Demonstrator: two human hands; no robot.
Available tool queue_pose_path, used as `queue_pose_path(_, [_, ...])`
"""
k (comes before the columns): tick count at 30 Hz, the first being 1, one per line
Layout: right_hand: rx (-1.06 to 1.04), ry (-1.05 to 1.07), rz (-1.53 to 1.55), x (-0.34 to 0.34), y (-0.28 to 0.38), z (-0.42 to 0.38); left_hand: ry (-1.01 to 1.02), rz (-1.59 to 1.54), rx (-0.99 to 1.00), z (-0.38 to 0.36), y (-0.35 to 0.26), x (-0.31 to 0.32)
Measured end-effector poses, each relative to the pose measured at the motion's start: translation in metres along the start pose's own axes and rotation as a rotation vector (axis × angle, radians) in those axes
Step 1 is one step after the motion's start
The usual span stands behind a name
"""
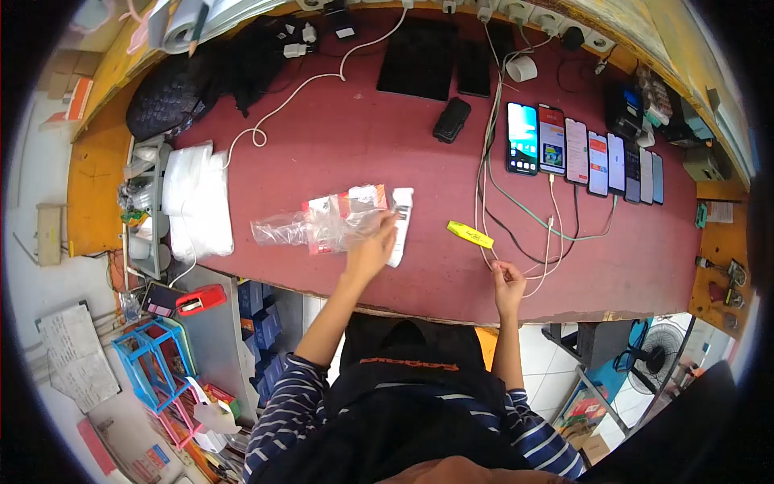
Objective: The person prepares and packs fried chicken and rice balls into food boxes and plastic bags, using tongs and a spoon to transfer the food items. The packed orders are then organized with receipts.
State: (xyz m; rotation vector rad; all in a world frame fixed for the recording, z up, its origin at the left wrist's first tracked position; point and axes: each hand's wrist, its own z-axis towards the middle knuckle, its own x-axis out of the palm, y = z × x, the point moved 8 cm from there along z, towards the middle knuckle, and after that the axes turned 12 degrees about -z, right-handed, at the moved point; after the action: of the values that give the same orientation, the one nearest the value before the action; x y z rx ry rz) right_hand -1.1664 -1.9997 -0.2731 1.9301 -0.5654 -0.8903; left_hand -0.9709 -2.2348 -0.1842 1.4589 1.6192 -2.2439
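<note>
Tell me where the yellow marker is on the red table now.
In the head view, the yellow marker lies on the red table near its front edge, between the white label slip and the charging cables, just above the right hand.

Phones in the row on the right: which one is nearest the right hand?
The leftmost phone, its screen lit blue-green; it ends the row on the side toward the right hand.

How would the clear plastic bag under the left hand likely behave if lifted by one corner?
The clear plastic bag looks thin and crumpled, so it would probably flop and sag rather than hold shape. It lies flat with little bulk, so it is likely light. The left hand presses its glossy film against the red table; it may slide easily.
</note>
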Motion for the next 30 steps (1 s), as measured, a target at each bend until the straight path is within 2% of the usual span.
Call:
queue_pose_path(1, [0.015,0.001,-0.017,0.001,-0.002,-0.001,-0.005,0.082,0.025,0.006,0.006,-0.005])
queue_pose_path(5, [0.063,0.0,-0.009,0.007,-0.008,0.002,-0.043,0.065,0.042,0.004,0.039,-0.005])
queue_pose_path(7, [0.04,-0.03,-0.026,0.01,0.0,0.009,0.042,0.028,0.079,-0.003,0.039,0.003])
queue_pose_path(8, [0.048,-0.029,-0.027,0.014,-0.002,0.014,0.049,0.028,0.075,-0.005,0.039,0.004])
queue_pose_path(10, [-0.017,-0.015,-0.04,0.025,-0.002,0.028,0.032,0.071,0.221,-0.01,0.027,0.01])
queue_pose_path(11, [-0.01,-0.012,-0.043,0.031,0.005,0.034,0.038,0.07,0.214,-0.008,0.025,0.012])
queue_pose_path(13, [-0.089,0.094,0.027,0.058,0.044,0.043,-0.148,-0.007,0.12,-0.004,0.024,-0.004])
queue_pose_path(15, [-0.165,0.276,-0.062,0.093,0.075,0.048,-0.135,0.015,0.045,-0.004,0.032,-0.007])
queue_pose_path(17, [-0.191,0.603,-0.25,0.137,0.103,0.046,-0.132,0.047,-0.023,0.001,0.036,-0.015])
queue_pose_path(19, [-0.321,0.726,-0.207,0.178,0.122,0.041,-0.155,0.012,-0.105,0.007,0.037,-0.025])
queue_pose_path(21, [-0.531,0.815,-0.317,0.208,0.154,0.037,-0.157,0.016,-0.097,0.01,0.043,-0.028])
queue_pose_path(24, [-0.478,0.812,-0.445,0.244,0.162,0.036,-0.12,-0.052,-0.105,0.014,0.047,-0.029])
queue_pose_path(26, [-0.563,0.64,-0.851,0.259,0.158,0.038,-0.089,-0.039,-0.154,0.015,0.051,-0.027])
queue_pose_path(30, [-0.554,0.538,-1.047,0.269,0.161,0.038,-0.046,-0.018,-0.187,0.016,0.055,-0.024])
